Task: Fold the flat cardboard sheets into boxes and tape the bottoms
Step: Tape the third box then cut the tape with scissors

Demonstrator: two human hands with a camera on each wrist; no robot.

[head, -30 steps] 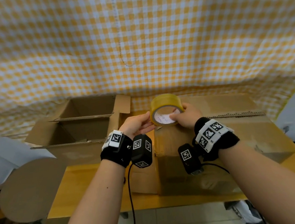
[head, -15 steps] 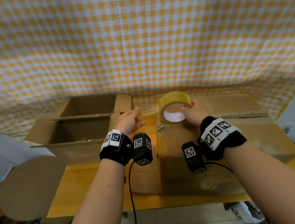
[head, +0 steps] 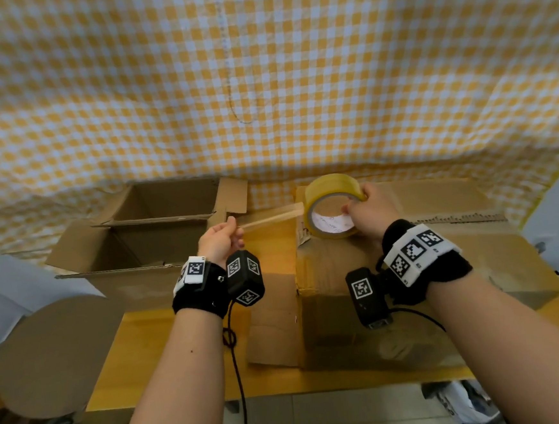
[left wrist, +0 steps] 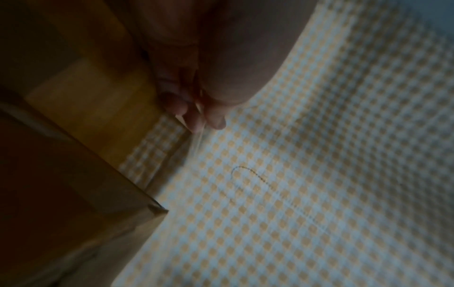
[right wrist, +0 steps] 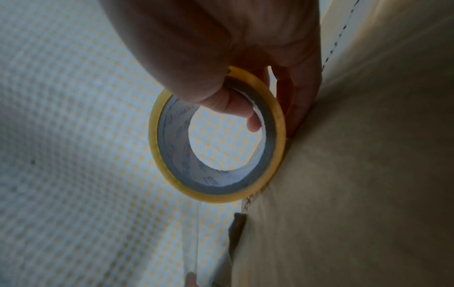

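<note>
A yellow tape roll [head: 333,207] stands on edge on top of the folded cardboard box [head: 394,289] at the table's right. My right hand [head: 368,210] grips the roll [right wrist: 216,136], thumb inside its core and fingers over the rim. A clear strip of tape [head: 272,217] stretches left from the roll. My left hand [head: 221,238] pinches the strip's free end; the left wrist view shows my fingertips [left wrist: 196,118] closed on the thin film. The box's left flap [head: 273,319] hangs down toward the table.
An open cardboard box [head: 146,235] with raised flaps sits at the back left on the wooden table [head: 155,355]. A round brown disc [head: 52,357] lies off the table's left edge. A yellow checked cloth [head: 261,79] hangs behind. A black cable [head: 238,382] trails from my left wrist.
My left hand has pulled away to the left from the roll, drawing out a strip of tape. My right hand has shifted the roll slightly to the right on the box.
</note>
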